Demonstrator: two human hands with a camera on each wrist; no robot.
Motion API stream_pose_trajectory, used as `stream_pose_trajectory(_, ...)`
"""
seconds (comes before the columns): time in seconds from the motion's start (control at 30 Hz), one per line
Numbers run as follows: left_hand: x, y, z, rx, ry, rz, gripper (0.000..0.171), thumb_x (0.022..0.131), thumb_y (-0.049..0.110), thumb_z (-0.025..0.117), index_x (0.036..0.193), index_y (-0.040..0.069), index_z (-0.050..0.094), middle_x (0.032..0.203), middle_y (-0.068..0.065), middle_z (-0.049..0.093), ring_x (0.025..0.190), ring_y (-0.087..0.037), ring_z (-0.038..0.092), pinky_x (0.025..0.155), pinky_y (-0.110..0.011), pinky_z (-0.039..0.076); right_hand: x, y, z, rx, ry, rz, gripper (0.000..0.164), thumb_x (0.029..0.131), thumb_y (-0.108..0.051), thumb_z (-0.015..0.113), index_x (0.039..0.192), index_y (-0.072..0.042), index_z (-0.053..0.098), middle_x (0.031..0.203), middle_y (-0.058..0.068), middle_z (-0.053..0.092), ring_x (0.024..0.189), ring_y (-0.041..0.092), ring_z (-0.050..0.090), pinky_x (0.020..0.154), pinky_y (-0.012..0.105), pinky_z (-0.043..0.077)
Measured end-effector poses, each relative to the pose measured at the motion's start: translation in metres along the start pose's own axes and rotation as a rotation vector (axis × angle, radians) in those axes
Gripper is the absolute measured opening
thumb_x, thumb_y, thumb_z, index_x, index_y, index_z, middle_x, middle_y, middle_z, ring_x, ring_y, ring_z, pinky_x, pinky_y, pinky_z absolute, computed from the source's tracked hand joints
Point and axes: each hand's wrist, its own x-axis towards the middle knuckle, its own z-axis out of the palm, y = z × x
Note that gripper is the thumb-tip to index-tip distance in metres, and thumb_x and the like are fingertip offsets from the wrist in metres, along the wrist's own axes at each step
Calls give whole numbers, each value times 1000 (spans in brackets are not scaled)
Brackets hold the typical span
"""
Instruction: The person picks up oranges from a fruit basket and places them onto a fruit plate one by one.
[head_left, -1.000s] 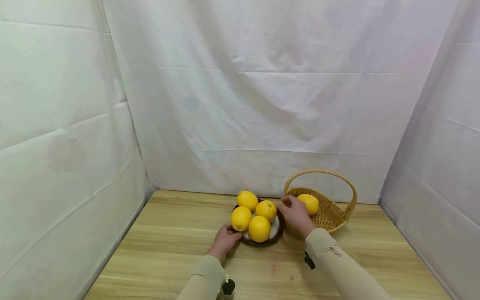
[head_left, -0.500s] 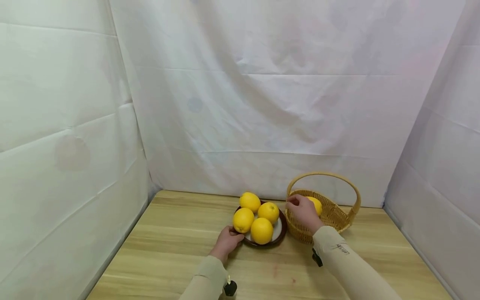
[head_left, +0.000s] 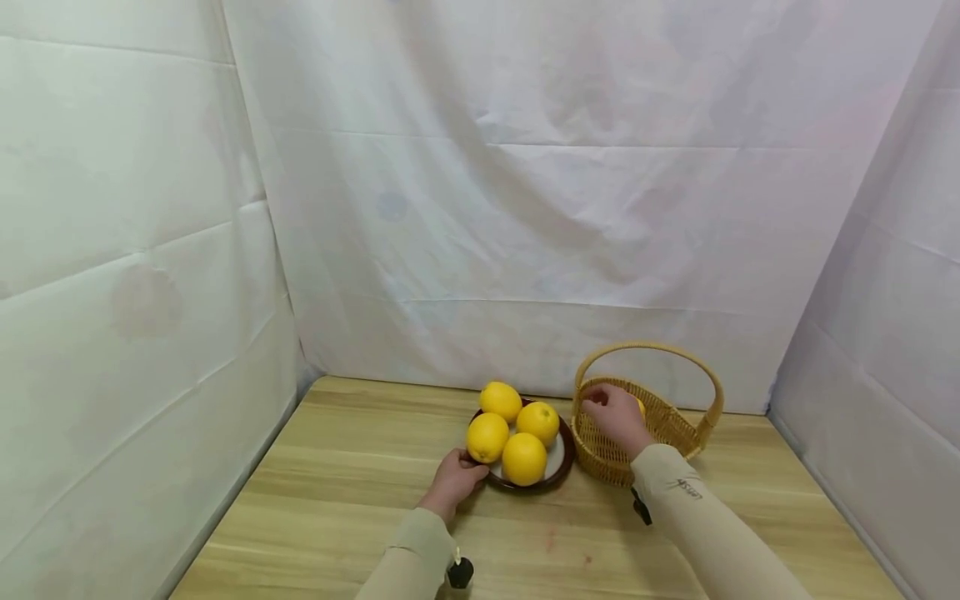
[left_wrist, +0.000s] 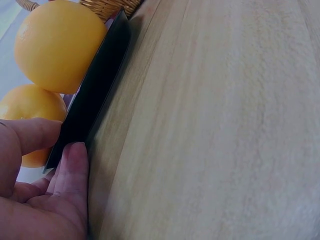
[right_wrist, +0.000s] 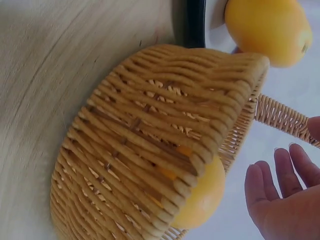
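Observation:
Four becomes several here: several oranges (head_left: 524, 459) sit on a round plate (head_left: 567, 458) with a dark brown rim and pale middle. My left hand (head_left: 453, 479) pinches the plate's near-left rim, thumb above and fingers beneath, as the left wrist view shows. Over the left part of a wicker basket (head_left: 603, 467) hovers my right hand (head_left: 617, 417), holding nothing. In the right wrist view its fingers (right_wrist: 284, 172) are loosely bent and apart, the thumb near or in front of the basket handle (right_wrist: 281, 117). One orange (right_wrist: 207, 195) lies inside the basket, mostly hidden by that hand in the head view.
The basket stands just right of the plate, its tall handle (head_left: 651, 346) arching upward. Both rest near the back of a wooden table (head_left: 360, 467). White cloth (head_left: 480, 208) hangs behind and along both sides.
My right hand has moved right, from beside the plate to over the basket, covering more of the orange there. The left hand keeps its hold on the plate. The head view has shifted slightly.

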Motion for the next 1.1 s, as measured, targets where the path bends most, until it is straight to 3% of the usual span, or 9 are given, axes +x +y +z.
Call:
stream_pose_trajectory(0.57, 0, -1, 0, -13, -5, -6, 41, 92, 8, 69, 124, -9, 50, 108, -19, 61, 94, -20, 63, 85, -35, 59, 12, 7, -6, -98, -4, 0, 39, 97, -20, 62, 129, 3, 61, 133, 27, 59, 115, 43, 59, 90, 56, 51)
stream_pose_trajectory(0.83, 0, -1, 1, -7, -3, -10, 41, 92, 8, 69, 124, -9, 49, 109, -21, 62, 94, -22, 63, 84, -35, 59, 18, 23, -10, -107, 22, -21, 47, 95, -16, 59, 137, 6, 56, 140, 31, 54, 128, 48, 51, 101, 61, 47)
stream_pose_trajectory(1.1, -1, 1, 1, -16, -1, -5, 40, 92, 7, 69, 123, -10, 50, 107, -20, 61, 92, -20, 63, 83, -34, 59, 21, 33, -15, -161, 29, -54, 51, 93, -13, 62, 136, 12, 52, 136, 35, 54, 118, 48, 56, 93, 58, 50)
